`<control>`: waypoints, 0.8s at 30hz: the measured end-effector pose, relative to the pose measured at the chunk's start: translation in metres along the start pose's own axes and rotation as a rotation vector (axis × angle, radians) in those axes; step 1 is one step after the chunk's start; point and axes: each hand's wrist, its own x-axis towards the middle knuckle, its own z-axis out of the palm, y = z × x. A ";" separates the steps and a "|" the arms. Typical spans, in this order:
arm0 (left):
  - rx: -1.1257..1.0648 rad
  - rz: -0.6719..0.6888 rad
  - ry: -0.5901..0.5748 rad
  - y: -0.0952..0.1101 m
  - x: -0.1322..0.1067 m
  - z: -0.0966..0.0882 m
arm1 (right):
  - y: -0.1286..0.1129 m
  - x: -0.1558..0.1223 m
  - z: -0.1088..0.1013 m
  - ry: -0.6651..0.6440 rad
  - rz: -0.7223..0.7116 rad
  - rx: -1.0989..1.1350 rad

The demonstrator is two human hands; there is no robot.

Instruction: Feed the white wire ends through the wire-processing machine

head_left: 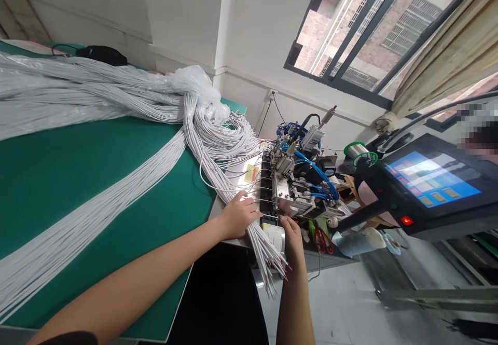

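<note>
A thick bundle of thin white cables (218, 181) runs off the green table and fans out into loose ends with reddish tips. My left hand (238, 215) rests over this bundle, its fingers closed on one white cable (270, 216) that stretches across to the right. At that cable's other end, my right hand (292, 233) pinches it beside the front of a machine (291, 179). Other single cables lie side by side across the machine's black feed strip (266, 179). The pinched tip itself is hidden by the fingers.
More white cables in clear plastic (97, 83) cover the back of the green table (97, 161). A lit touchscreen (433, 179) stands at right, near a wire spool (360, 154). Red-handled scissors (322, 241) and a bluish bottle (360, 242) lie beyond my right hand.
</note>
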 end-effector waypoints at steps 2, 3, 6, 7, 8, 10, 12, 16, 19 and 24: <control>0.009 0.003 0.001 0.000 0.000 0.000 | 0.000 -0.006 -0.005 0.029 -0.009 -0.017; 0.015 0.003 0.007 -0.001 0.000 0.000 | 0.000 -0.010 -0.008 0.043 -0.022 -0.029; 0.028 0.020 0.056 -0.002 -0.001 0.000 | -0.008 -0.024 -0.021 0.069 -0.069 -0.060; 0.032 0.032 0.078 -0.002 -0.002 0.000 | -0.013 -0.029 -0.026 0.064 -0.072 -0.078; 0.035 0.048 0.101 -0.003 -0.002 0.000 | -0.018 -0.034 -0.031 0.049 -0.069 -0.104; 0.042 0.077 0.148 -0.003 -0.003 0.000 | -0.029 -0.045 -0.040 -0.017 -0.060 -0.184; 0.049 0.091 0.191 -0.003 -0.004 0.000 | -0.043 -0.055 -0.047 -0.127 -0.075 -0.278; 0.054 0.093 0.236 -0.003 -0.004 -0.003 | -0.070 -0.074 -0.054 -0.398 -0.121 -0.436; 0.060 0.095 0.247 -0.002 -0.004 -0.004 | -0.083 -0.084 -0.055 -0.502 -0.129 -0.520; 0.075 0.106 0.258 -0.002 -0.004 -0.004 | -0.085 -0.086 -0.051 -0.420 -0.153 -0.582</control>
